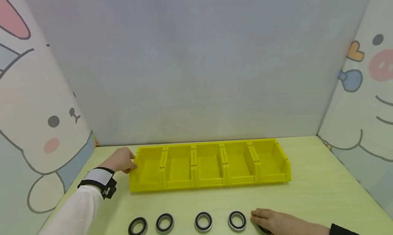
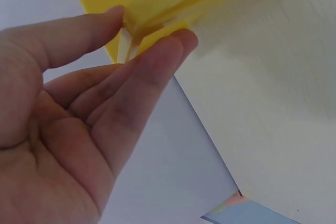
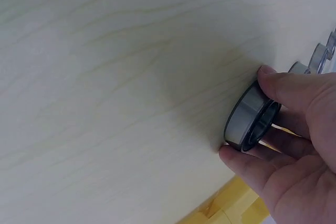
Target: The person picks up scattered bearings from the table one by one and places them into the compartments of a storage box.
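Note:
Five joined yellow bins (image 1: 210, 165) stand in a row across the middle of the table. My left hand (image 1: 122, 160) is at the row's left end, where thumb and fingertips (image 2: 178, 43) pinch the end bin's corner (image 2: 173, 3). Three black-and-silver bearings (image 1: 164, 223) and a fourth (image 1: 237, 221) lie in a line near the front edge. My right hand (image 1: 270, 222) is just right of them and grips one more bearing (image 3: 251, 118) between thumb and fingers, tipped up on its edge against the tabletop. In the head view that bearing (image 1: 264, 230) is mostly hidden under the hand.
The pale wooden table (image 1: 322, 194) is walled in by a grey back panel (image 1: 196, 74) and cartoon-printed side panels (image 1: 37, 126). All five bins look empty. Bare tabletop stretches between the bins and the bearings.

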A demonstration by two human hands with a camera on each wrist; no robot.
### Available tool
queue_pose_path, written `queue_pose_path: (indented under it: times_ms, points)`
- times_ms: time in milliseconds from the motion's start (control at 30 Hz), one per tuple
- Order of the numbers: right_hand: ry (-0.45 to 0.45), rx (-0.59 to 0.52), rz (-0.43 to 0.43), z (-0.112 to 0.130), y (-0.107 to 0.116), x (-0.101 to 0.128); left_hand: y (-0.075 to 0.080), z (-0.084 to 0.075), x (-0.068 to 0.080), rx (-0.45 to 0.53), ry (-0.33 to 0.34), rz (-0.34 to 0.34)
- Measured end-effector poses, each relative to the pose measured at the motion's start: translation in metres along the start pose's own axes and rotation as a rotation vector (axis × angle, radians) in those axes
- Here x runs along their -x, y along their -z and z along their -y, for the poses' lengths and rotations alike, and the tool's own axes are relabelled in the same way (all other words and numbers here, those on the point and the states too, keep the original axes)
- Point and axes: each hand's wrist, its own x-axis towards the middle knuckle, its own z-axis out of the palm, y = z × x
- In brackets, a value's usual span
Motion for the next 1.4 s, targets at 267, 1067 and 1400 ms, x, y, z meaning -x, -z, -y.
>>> queue_pose_path:
  times_ms: [267, 1067, 1400]
  points:
    - [0.064, 0.056, 0.057, 0.016, 0.036, -0.006, 0.001, -0.002, -0.009, 0.060, 0.045, 0.031]
    - [-0.174, 0.004, 0.207, -0.004, 0.173, -0.024, 0.007, -0.013, -0.011, 0.050, 0.104, 0.078]
    - [-0.205, 0.093, 0.147, -0.055, 0.195, -0.041, 0.006, -0.014, -0.016, 0.041, 0.132, 0.076]
